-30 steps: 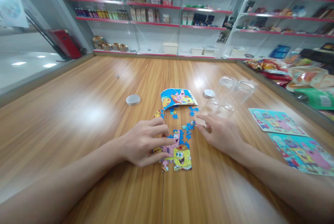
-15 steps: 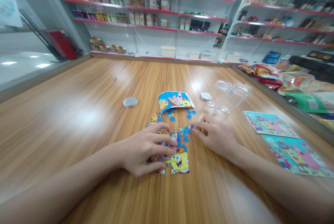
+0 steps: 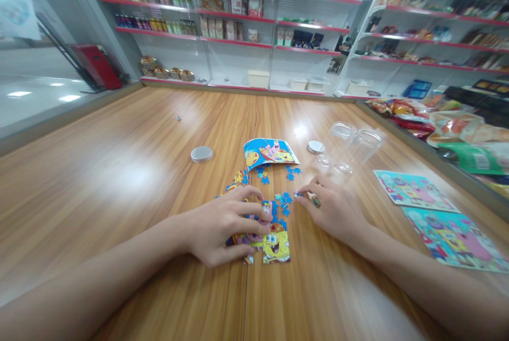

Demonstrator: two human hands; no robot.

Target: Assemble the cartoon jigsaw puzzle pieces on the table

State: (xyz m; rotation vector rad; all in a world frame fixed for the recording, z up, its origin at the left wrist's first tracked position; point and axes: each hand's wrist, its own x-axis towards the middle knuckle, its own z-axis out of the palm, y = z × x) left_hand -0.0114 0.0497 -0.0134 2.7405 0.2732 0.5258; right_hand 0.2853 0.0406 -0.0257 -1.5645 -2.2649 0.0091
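Observation:
A partly joined cartoon jigsaw lies on the wooden table in front of me. My left hand rests on its left side, fingers spread and pressing the pieces down. My right hand is just right of the jigsaw, thumb and forefinger pinched on a small blue puzzle piece. Loose blue pieces are scattered between the hands and farther back. A curled picture card lies behind them.
Two clear plastic jars lie on their sides at right with a metal lid beside them; another lid sits at left. Two finished puzzle sheets lie at the right. Snack bags and store shelves line the edges.
My right hand has gone from flat and spread to a pinch on a blue piece. My left hand stays on the jigsaw.

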